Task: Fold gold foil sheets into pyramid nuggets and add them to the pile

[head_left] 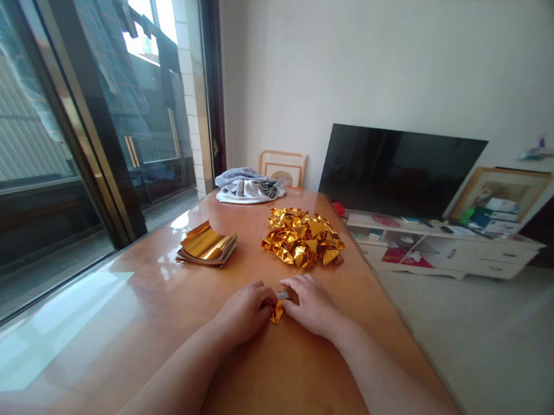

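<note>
Both hands meet low over the middle of the table. Between them is a sheet of gold foil paper [276, 313], partly folded, with a pale grey edge showing near the fingertips. My left hand [250, 307] is closed on its left side, and my right hand [311, 302] pinches it from the right. Fingers hide much of the paper. Just beyond my right hand lies a heap of folded gold foil pieces [303, 237]. Farther to the left sits a stack of gold foil sheets [207, 245], its top sheet curling up.
The glossy wooden table [272, 387] runs away toward the wall. Folded cloth [246, 185] and a wooden picture frame [283, 167] are at its far end. A glass sliding door [59, 122] flanks the left; a television [399, 169] stands over a white cabinet [453, 254] at right.
</note>
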`<state>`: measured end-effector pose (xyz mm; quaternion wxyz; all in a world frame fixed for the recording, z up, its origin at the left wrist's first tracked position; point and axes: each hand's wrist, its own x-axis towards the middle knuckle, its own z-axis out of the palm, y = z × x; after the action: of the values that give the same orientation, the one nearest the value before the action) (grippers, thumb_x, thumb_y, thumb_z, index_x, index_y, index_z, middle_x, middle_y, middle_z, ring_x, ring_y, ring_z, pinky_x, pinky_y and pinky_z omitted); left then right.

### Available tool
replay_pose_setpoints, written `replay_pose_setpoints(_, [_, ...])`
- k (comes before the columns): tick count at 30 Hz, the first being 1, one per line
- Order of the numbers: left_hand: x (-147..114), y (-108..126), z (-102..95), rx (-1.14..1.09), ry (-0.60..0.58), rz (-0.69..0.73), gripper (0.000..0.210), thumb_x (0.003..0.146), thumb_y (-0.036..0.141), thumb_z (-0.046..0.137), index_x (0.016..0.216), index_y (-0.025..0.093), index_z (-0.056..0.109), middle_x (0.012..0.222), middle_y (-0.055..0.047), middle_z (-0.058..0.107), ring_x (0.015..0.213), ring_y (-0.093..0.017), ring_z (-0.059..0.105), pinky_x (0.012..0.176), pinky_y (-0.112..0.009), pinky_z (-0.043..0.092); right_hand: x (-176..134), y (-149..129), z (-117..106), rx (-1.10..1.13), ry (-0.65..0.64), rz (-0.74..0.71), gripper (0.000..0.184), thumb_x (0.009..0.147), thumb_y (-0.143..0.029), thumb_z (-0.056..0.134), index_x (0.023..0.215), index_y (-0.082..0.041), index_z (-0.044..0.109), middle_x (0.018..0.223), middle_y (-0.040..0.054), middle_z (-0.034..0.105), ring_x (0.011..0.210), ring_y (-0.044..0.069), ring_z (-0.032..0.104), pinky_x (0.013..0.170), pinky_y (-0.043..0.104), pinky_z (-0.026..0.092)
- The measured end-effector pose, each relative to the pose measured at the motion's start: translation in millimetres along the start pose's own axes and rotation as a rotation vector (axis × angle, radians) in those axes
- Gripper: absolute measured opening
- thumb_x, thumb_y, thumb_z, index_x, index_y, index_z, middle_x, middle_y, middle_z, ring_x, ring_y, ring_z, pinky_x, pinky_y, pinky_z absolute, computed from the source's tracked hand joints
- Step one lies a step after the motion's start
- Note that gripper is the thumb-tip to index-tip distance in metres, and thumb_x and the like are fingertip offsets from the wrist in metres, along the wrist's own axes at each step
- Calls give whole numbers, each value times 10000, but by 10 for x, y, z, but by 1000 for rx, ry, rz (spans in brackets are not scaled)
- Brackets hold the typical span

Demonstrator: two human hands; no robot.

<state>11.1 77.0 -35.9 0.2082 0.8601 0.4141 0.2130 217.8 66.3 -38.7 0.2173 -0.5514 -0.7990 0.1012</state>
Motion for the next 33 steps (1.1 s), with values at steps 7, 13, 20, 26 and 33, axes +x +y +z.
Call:
replay_pose_setpoints(7, [7, -29, -7, 124, 106, -68, 212, 785, 229, 628, 994, 226, 661, 1021, -63, 613, 958, -229, 569, 813, -307, 441, 2, -3, 7, -16, 26, -32, 370, 844, -238, 656, 1214, -246, 639, 1088, 47, 673, 1025, 228, 542, 898, 330, 397])
replay_pose_setpoints(13, [13, -79, 11, 139, 80, -105, 193, 786, 270, 640, 975, 232, 652, 985, -43, 636, 920, -222, 573, 778, -303, 424, 6, -17, 19, -21, 39, -61, 245, 833, -214, 675, 1075, -241, 652, 1058, 32, 656, 1011, 216, 522, 871, 324, 371])
replay_pose_setpoints(20, [17, -65, -7, 120, 73, -112, 123, 791, 284, 639, 892, 214, 642, 944, -43, 636, 877, -205, 567, 737, -282, 399, -8, -65, -19, -60, 32, -62, 79, 839, -178, 659, 890, -239, 659, 953, 10, 618, 945, 190, 499, 818, 303, 334])
replay_pose_setpoints(26, [2, -38, -43, 114, 35, -103, 75, 803, 267, 618, 851, 216, 644, 906, -30, 652, 845, -191, 569, 717, -276, 374, -25, -71, -8, -75, 22, -75, 39, 862, -202, 645, 840, -229, 663, 915, 5, 627, 920, 180, 506, 799, 299, 317])
replay_pose_setpoints(33, [-14, -5, -82, 141, 13, -141, 87, 811, 303, 615, 848, 233, 651, 873, -7, 676, 864, -205, 594, 738, -302, 359, -7, -52, 13, -44, -6, -28, 55, 861, -174, 622, 851, -222, 648, 914, 5, 641, 908, 173, 522, 790, 288, 327])
